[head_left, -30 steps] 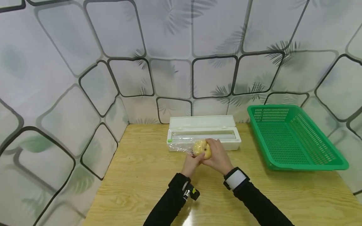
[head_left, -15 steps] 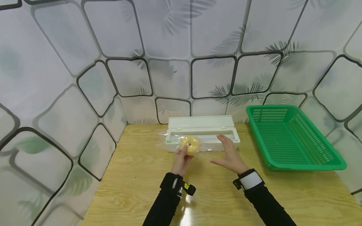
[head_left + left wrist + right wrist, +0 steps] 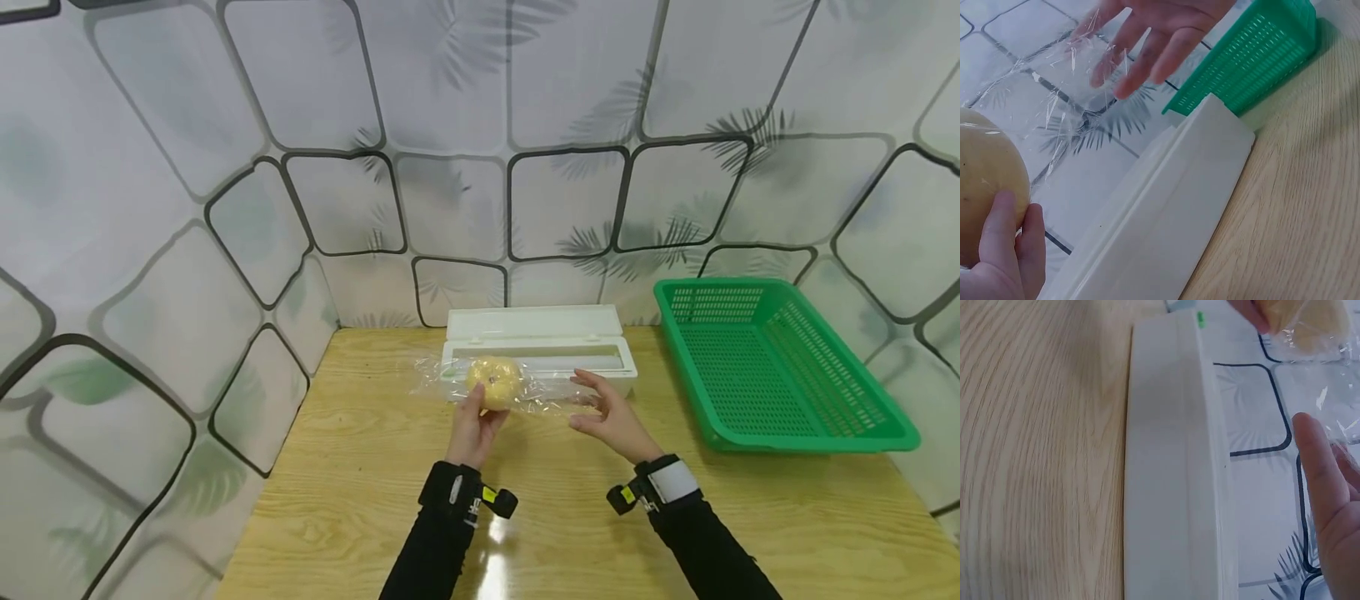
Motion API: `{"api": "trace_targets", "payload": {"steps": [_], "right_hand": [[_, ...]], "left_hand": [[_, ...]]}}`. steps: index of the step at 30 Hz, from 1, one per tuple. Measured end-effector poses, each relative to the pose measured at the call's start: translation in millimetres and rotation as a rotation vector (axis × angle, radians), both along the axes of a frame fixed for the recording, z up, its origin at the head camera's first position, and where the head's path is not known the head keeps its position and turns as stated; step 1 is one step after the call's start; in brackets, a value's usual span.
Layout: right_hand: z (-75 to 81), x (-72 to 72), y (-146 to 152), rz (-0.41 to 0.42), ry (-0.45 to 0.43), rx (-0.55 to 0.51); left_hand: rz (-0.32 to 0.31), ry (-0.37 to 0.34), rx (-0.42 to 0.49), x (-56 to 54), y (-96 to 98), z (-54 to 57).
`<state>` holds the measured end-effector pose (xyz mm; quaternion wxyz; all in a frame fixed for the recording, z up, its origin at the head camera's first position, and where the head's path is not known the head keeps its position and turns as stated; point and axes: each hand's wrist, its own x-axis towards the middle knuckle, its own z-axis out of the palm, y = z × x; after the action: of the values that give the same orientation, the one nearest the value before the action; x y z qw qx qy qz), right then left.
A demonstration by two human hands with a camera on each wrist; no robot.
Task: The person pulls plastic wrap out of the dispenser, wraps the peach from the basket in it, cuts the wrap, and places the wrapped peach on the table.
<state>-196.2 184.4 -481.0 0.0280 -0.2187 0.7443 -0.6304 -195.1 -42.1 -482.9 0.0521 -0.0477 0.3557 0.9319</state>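
Yellow and rounded, the fruit (image 3: 493, 377) is held up in the air in front of the left part of the box, with clear film (image 3: 543, 400) around it and trailing past it on both sides. The left hand (image 3: 472, 429) holds it through the film, thumb across the near face. The right hand (image 3: 617, 425) has its fingers spread wide, thumb well apart, near the film's right end; whether they touch it I cannot tell.

White and long, the box (image 3: 540, 342) sits on the wooden surface (image 3: 360, 500) with its lid (image 3: 555, 322) raised at the back and a pale roll inside. From the head, fruit and film cover part of its front. To its right stands a green basket (image 3: 795, 375) with slotted walls, and behind rises a patterned backdrop (image 3: 457, 204) of dark outlines and leaf prints.

Both wrist views show what the head view flattens: fruit and box are apart, the fruit higher. The left wrist view adds small dark specks on its skin and film passing before the right hand's outstretched fingers. Only the right wrist view gives the box's long front uncovered, with a bright green mark (image 3: 1200, 319) at its far end.
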Motion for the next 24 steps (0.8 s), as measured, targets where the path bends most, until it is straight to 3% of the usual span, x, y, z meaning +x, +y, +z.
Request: {"api": "trace_targets", "payload": {"steps": [3, 6, 12, 17, 24], "right_hand": [[4.0, 3.2, -1.6, 0.022, -0.034, -0.060], [5.5, 4.8, -3.9, -0.026, -0.044, -0.057], [6.3, 4.5, -12.7, -0.281, 0.018, 0.099], [9.6, 8.3, -19.7, -0.460, 0.205, 0.251], [20.6, 14.1, -29.2, -0.549, 0.509, 0.345]], "left_hand": [[0.005, 0.001, -0.002, 0.5, -0.6, -0.8], [0.003, 0.010, -0.006, 1.6, -0.9, -1.3], [-0.006, 0.018, -0.036, 3.0, 0.0, -0.7], [0.020, 0.014, -0.092, 4.2, 1.4, -0.3], [0.026, 0.068, -0.139, 5.5, 4.2, -0.2]]}}
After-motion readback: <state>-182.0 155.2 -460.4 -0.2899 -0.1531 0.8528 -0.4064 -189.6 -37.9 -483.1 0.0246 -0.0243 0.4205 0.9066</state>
